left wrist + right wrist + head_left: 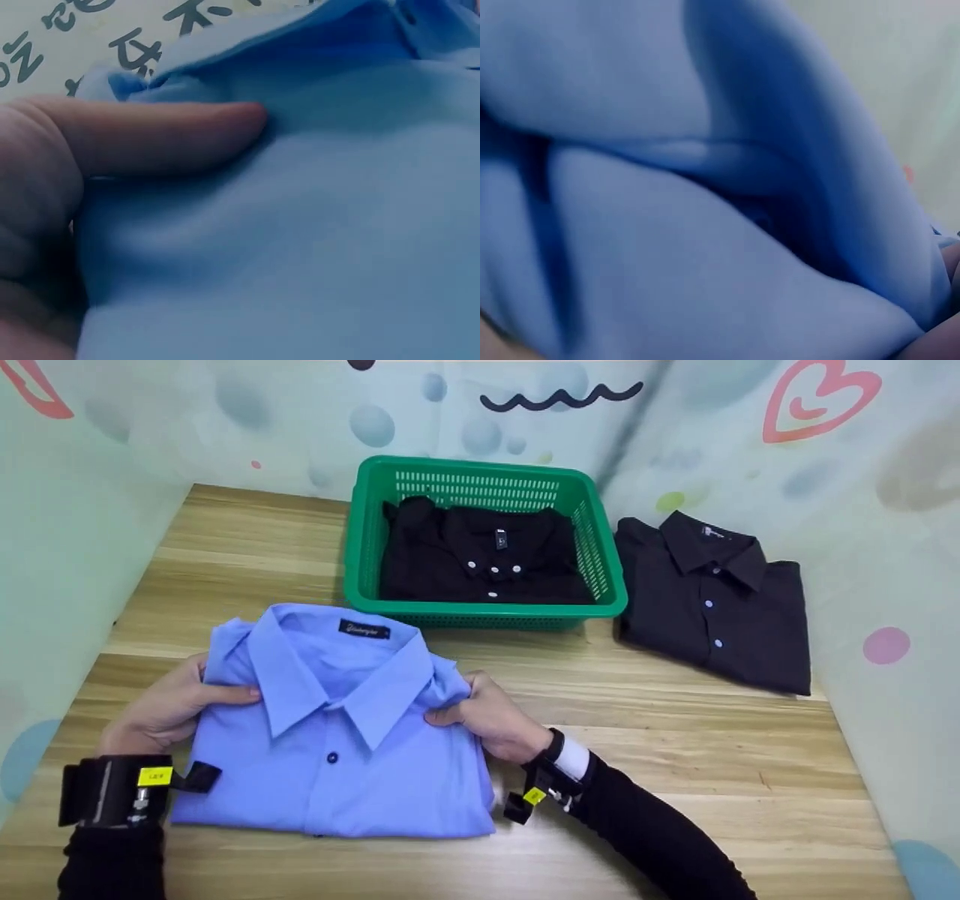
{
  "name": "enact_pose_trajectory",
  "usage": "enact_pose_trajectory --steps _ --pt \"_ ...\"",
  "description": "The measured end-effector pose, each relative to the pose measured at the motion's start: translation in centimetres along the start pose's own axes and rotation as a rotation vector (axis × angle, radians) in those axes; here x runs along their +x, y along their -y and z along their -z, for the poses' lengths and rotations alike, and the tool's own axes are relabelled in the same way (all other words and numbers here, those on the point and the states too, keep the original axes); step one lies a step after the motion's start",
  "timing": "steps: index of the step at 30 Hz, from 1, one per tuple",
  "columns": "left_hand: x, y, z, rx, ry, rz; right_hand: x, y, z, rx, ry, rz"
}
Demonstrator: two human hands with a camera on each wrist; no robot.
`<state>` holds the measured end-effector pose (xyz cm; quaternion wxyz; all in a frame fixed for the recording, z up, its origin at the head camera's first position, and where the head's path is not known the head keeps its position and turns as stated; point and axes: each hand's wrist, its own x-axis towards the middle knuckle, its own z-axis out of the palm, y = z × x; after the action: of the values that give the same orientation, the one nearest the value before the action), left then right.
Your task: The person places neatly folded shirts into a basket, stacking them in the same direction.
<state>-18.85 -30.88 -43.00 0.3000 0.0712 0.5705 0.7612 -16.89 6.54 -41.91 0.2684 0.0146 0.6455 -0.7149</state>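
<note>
A folded light-blue shirt (pixel 330 795) with its collar facing up is held between both hands at the front left of the table. My left hand (pixel 169 701) grips its left side near the shoulder, the thumb lying flat on top of the cloth. In the left wrist view that thumb (pixel 172 135) presses on the blue fabric. At the opposite shoulder my right hand (pixel 499 716) pinches the bunched cloth, thumb on top and fingers beneath, largely hidden. Folds of the shirt (pixel 690 255) fill most of the right wrist view.
Behind the blue shirt stands a green basket (pixel 487 611) holding a folded black shirt (pixel 427 562) with white buttons. A second folded dark shirt (pixel 667 600) lies on the wooden table (pixel 675 780) right of the basket. Patterned walls (pixel 862 532) enclose the back and sides.
</note>
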Motion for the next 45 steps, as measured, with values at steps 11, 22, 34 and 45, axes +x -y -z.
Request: enact_pose_trajectory --steps 11,22,34,45 --pt "0.3 0.3 -1.3 -0.113 0.031 -0.272 -2.3 3.4 0.8 -0.228 0.045 0.245" --pt "2.7 0.6 -6.7 -0.183 -0.381 -0.427 -2.0 6.9 4.9 -0.273 -0.015 0.396" --pt "3.8 1.4 -9.2 -0.107 -0.493 -0.539 -2.3 8.3 6.9 -0.335 -0.010 0.384" --pt "4.4 1.7 -8.9 -0.129 -0.479 -0.542 -2.0 7.9 7.1 -0.293 0.008 0.374"
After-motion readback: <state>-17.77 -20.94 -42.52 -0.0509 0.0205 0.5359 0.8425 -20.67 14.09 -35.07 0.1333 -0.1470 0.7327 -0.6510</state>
